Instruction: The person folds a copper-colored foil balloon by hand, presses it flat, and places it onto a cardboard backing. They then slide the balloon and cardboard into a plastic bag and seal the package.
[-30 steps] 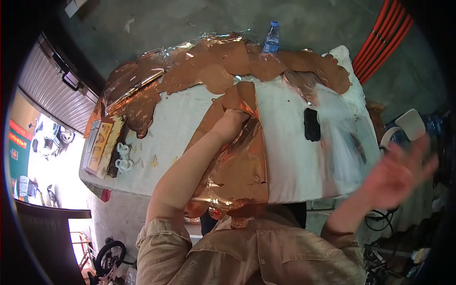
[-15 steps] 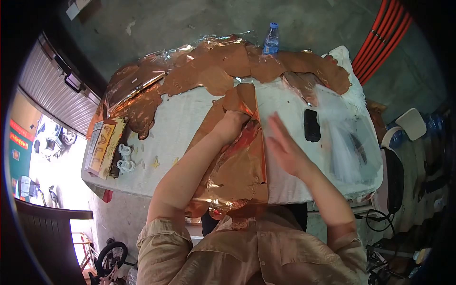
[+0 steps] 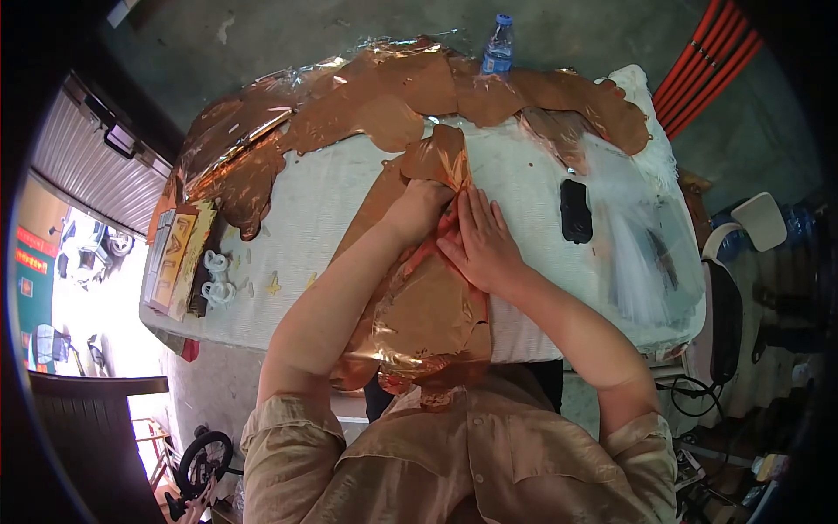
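Note:
A flat, deflated copper-coloured foil balloon [image 3: 428, 319] lies folded lengthwise down the middle of the table, its near end hanging over the edge against my shirt. My left hand [image 3: 425, 204] is closed on the foil near its far end, the fingertips hidden in the fold. Beside it, my right hand [image 3: 482, 237] lies flat on the right edge of the foil, fingers stretched out and close to the left hand. Red shows on the foil between the two hands.
More copper foil balloons [image 3: 410, 83] spread along the table's far side. A water bottle [image 3: 498, 45] stands behind them. To the right lie a black phone [image 3: 575, 211] and clear plastic bags [image 3: 637, 262]. Boxes [image 3: 179, 258] and white ribbon rolls [image 3: 217, 278] sit at left.
My right hand has moved left from above the table onto the foil, beside my left hand. The left hand keeps its hold. The whole view has shifted slightly.

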A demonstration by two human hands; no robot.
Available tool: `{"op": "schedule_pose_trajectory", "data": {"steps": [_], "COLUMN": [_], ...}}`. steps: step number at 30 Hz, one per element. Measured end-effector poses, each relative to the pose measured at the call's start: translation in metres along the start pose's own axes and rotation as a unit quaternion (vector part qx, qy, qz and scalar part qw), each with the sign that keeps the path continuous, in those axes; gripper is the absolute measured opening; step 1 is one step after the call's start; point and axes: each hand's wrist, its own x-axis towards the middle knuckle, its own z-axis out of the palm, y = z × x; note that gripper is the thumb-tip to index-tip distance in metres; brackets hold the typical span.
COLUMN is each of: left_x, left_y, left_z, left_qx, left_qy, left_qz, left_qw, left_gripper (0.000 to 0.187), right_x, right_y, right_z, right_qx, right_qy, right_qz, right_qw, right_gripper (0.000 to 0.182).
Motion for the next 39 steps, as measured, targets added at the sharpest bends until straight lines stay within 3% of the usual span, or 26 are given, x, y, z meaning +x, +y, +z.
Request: {"op": "schedule_pose_trajectory", "data": {"steps": [6, 9, 12, 14, 15, 21, 23, 24, 26, 27, 28, 30, 34, 36, 39], "left_x": [0.001, 0.001, 0.003, 0.006, 0.008, 0.018, 0.018, 0.017, 0.010, 0.009, 0.010, 0.014, 0.025, 0.030, 0.043], "left_y": [-0.007, -0.001, 0.004, -0.001, 0.000, -0.023, -0.046, -0.044, -0.037, -0.036, -0.034, -0.028, -0.019, -0.016, -0.023], "left_z": [0.003, -0.002, -0.009, -0.013, -0.020, -0.035, -0.042, -0.045, -0.046, -0.044, -0.040, -0.028, -0.008, -0.007, -0.003], "left_qx": [0.008, -0.022, -0.109, -0.220, -0.217, -0.250, -0.199, -0.197, -0.067, 0.002, 0.003, 0.083, 0.109, 0.127, 0.134], "left_qy": [0.027, 0.023, 0.017, -0.025, -0.024, 0.118, 0.215, 0.215, 0.368, 0.331, 0.332, 0.164, 0.134, 0.053, 0.086], "left_qz": [0.027, -0.012, -0.086, -0.213, -0.212, -0.237, -0.305, -0.304, -0.182, -0.119, -0.119, 0.044, 0.045, -0.012, 0.025], "left_qw": [0.999, 0.999, 0.990, 0.951, 0.953, 0.932, 0.906, 0.907, 0.909, 0.936, 0.936, 0.982, 0.984, 0.990, 0.987], "left_gripper": [0.018, 0.017, 0.022, 0.024, 0.024, 0.024, 0.028, 0.028, 0.027, 0.026, 0.026, 0.028, 0.029, 0.030, 0.029], "right_x": [-0.001, -0.001, -0.001, -0.002, -0.001, -0.001, -0.001, -0.001, -0.001, -0.001, -0.001, -0.001, -0.001, -0.001, -0.001], "right_y": [-0.001, -0.002, -0.001, 0.000, 0.000, 0.000, -0.001, -0.001, -0.001, -0.001, -0.001, -0.002, -0.002, -0.002, 0.000], "right_z": [0.004, 0.004, 0.004, 0.008, 0.006, 0.007, 0.005, 0.005, 0.005, 0.005, 0.005, 0.003, 0.003, 0.003, 0.006], "right_qx": [-0.034, -0.037, -0.041, -0.048, -0.056, -0.059, -0.055, -0.052, -0.054, -0.057, -0.057, -0.054, -0.069, -0.058, -0.064], "right_qy": [0.015, 0.028, 0.019, 0.025, 0.031, 0.017, 0.013, 0.007, 0.009, 0.010, 0.011, 0.000, 0.004, 0.010, 0.020], "right_qz": [-0.014, -0.021, -0.021, -0.027, -0.035, -0.033, -0.031, -0.028, -0.028, -0.030, -0.031, -0.028, -0.034, -0.033, -0.040], "right_qw": [0.999, 0.999, 0.999, 0.998, 0.997, 0.998, 0.998, 0.998, 0.998, 0.998, 0.998, 0.998, 0.997, 0.998, 0.997], "right_gripper": [0.088, 0.088, 0.088, 0.087, 0.087, 0.086, 0.086, 0.086, 0.086, 0.086, 0.086, 0.086, 0.087, 0.087, 0.088]}}
